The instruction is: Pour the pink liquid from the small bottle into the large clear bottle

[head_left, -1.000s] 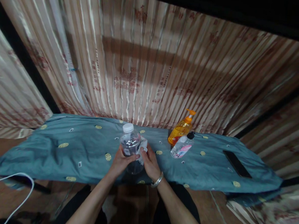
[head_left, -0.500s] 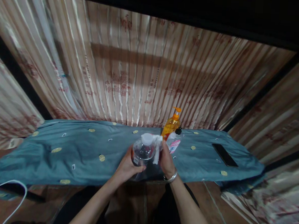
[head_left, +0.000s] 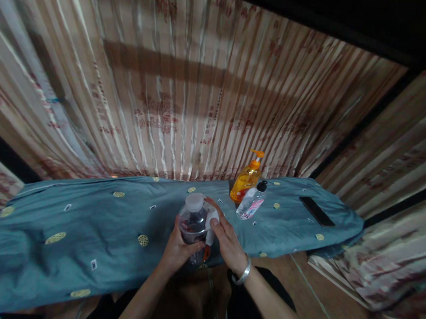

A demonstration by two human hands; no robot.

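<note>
My left hand (head_left: 177, 247) grips a clear plastic bottle (head_left: 193, 221) with a white cap, held upright over the near edge of a table covered in blue-grey cloth (head_left: 85, 218). My right hand (head_left: 225, 238), with a silver bangle at the wrist, presses a small white cloth or tissue (head_left: 212, 225) against the bottle's right side. Behind them an orange pump bottle (head_left: 247, 177) and a small clear bottle with a black cap (head_left: 252, 201) stand side by side on the cloth.
A black phone (head_left: 316, 211) lies flat on the cloth at the right end. Striped patterned curtains (head_left: 188, 94) hang close behind the table. Brown floor and a patterned fabric pile (head_left: 372, 282) lie to the right.
The view has swung left and tilted. My right hand slid the white cloth lower along the bottle's side, while my left hand kept its grip.
</note>
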